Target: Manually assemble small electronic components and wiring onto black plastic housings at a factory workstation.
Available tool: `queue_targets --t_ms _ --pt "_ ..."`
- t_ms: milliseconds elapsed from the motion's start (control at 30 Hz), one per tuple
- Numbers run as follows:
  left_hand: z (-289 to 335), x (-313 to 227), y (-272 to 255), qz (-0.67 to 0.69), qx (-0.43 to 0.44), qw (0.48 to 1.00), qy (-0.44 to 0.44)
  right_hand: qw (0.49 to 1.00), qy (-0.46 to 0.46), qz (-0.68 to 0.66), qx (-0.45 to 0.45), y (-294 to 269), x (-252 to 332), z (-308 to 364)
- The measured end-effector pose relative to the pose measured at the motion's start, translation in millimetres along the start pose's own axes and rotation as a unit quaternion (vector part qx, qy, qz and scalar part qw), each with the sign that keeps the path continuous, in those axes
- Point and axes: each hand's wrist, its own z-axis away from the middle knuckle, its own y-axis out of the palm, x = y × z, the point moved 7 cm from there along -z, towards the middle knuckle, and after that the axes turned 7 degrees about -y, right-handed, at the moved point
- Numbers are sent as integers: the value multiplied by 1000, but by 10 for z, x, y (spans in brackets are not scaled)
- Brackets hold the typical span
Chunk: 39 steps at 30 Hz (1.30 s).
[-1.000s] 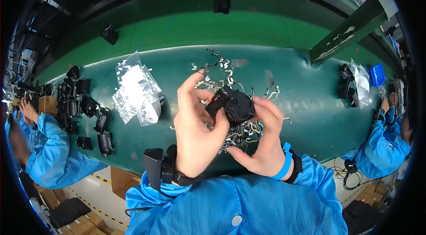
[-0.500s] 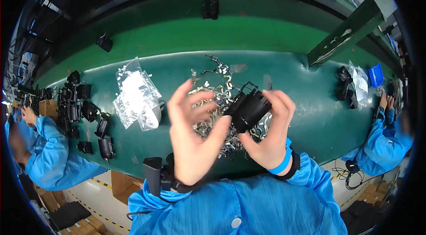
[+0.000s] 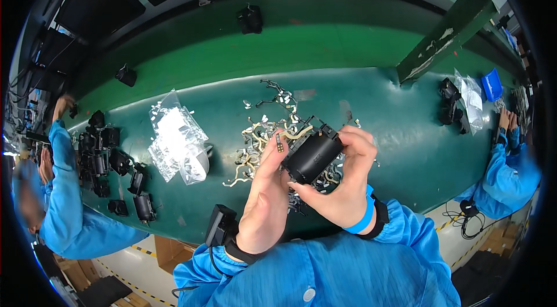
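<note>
A black cylindrical housing point(image 3: 316, 158) with a small open frame on its far side is held over the table. My right hand point(image 3: 342, 179) is closed around its right side, thumb below and fingers on top. My left hand point(image 3: 266, 200) is closed at the left end of the housing. By its fingertips is a pale flat cable point(image 3: 297, 134) with a small dark connector, running to the top of the housing. Part of the left fingers' grip is hidden. Beneath both hands lies a heap of loose flat cables point(image 3: 249, 153), pale and dark, with tiny connectors.
A clear bag of small white pieces point(image 3: 178, 144) lies left of the heap. Several black housings point(image 3: 98, 150) are grouped farther left, others point(image 3: 448, 107) at right by a blue bin point(image 3: 492, 85). A green post point(image 3: 435, 40) rises at far right. Co-workers sit on both sides.
My left hand has turned and moved in against the housing, its fingers no longer spread. A pale cable with a connector now shows at its fingertips. The left co-worker's arm has reached forward.
</note>
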Motion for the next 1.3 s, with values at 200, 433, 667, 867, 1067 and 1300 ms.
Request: queue_targets --t_ms 200,433,667,867,1067,1300 --pt "11 40 40 -27 11 1000 0 1000 16 -10 -7 -3 2 11" --pt "-6 83 91 -63 44 997 -2 999 1 -12 -45 -29 0 27" --pt "0 26 31 -213 16 976 49 999 -2 4 -42 -53 16 2" --pt "7 -15 21 -245 3 968 48 1000 -1 0 -17 -35 -7 -4" --pt "23 -42 -1 -246 -6 967 68 1000 5 -11 12 -3 -12 -1" --pt "22 -56 -11 -222 -22 973 67 998 -5 -68 4 23 -62 32"
